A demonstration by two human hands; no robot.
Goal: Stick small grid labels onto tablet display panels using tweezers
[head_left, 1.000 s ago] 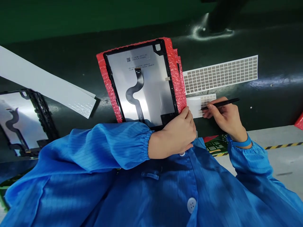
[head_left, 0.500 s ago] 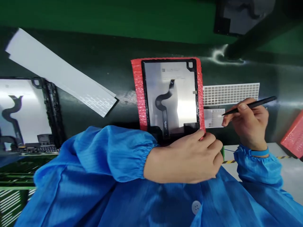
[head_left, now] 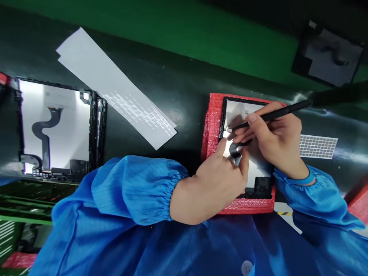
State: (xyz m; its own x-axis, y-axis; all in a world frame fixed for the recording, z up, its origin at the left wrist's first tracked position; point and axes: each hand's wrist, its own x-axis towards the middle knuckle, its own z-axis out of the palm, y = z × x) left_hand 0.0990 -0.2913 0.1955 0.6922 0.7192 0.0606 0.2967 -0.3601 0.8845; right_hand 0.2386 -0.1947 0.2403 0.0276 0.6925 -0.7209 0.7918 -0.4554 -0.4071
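Across the scene runs the dark workbench (head_left: 140, 73), and over its near edge comes the person's blue coat (head_left: 149, 245), sleeves gathered at both wrists. Off to the left lies a framed panel (head_left: 70, 130) with an S-shaped cable on its silver back. And here, front and right of centre, red bubble wrap (head_left: 250, 207), with the main action on top: a black-framed tablet panel (head_left: 255, 168) lying silver side up, partly covered by the hands. Between the two panels, overlapping white strips (head_left: 115, 88) slant across the bench.

Now the left hand (head_left: 211, 184): open, index finger and thumb spread over the panel, nothing visible between them; whether the fingertips press down, I can't tell. The right hand (head_left: 278, 138) is closed in a pen grip. Up at the far right, in shadow, sits another panel (head_left: 329, 53). Beyond the right hand, a grid sheet (head_left: 317, 147) pokes out, its other end hidden.

In that right grip, a slim black tool (head_left: 283, 111), tilted low over the panel! Beneath the hands, a curl of dark ribbon cable (head_left: 235, 149). And right by the tool's tip, near the panel's left edge, one tiny white tab (head_left: 229, 130).
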